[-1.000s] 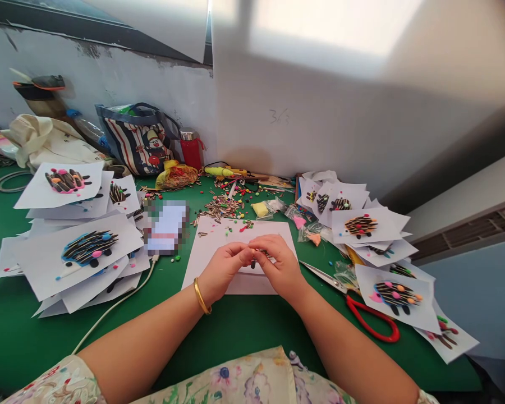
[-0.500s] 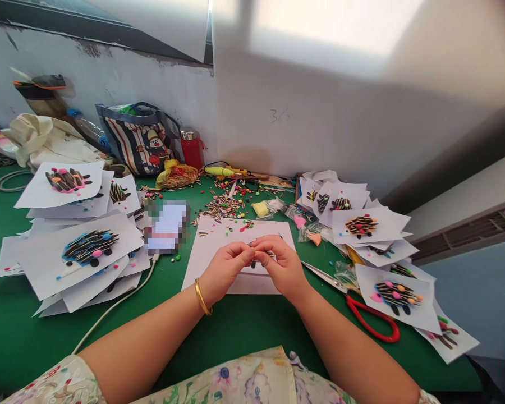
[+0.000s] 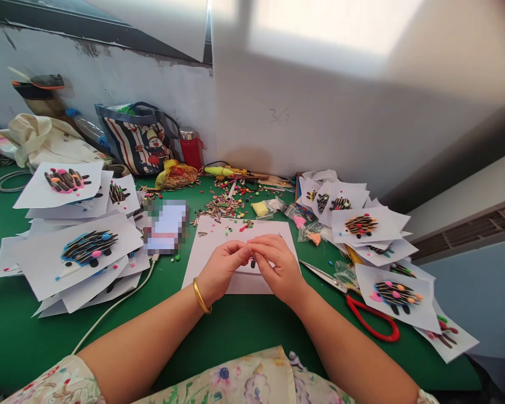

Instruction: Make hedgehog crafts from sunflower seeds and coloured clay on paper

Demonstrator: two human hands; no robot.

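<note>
My left hand (image 3: 226, 265) and my right hand (image 3: 278, 266) meet fingertip to fingertip over a sheet of white paper (image 3: 202, 264). The fingers of both are closed in pinches, and whatever they hold is hidden or too small to name. Beneath them, a dark and pink bit of a seed picture (image 3: 253, 262) peeks out; the rest is covered by my hands. Several coloured clay balls and a few striped seeds lie at the paper's far edge. A gold bangle (image 3: 202, 295) circles my left wrist.
Stacks of hedgehog cards stand at left (image 3: 37, 264) and right (image 3: 391, 275). Red-handled scissors (image 3: 374, 320) lie right of the paper. A phone (image 3: 167, 227) with a cable lies left. Behind are a sunflower seed heap (image 3: 223, 207), clay bags (image 3: 261, 209) and a glue gun (image 3: 221, 170).
My right hand's fingers have shifted slightly left and flattened over the left fingertips. Less of the seed picture shows between my hands.
</note>
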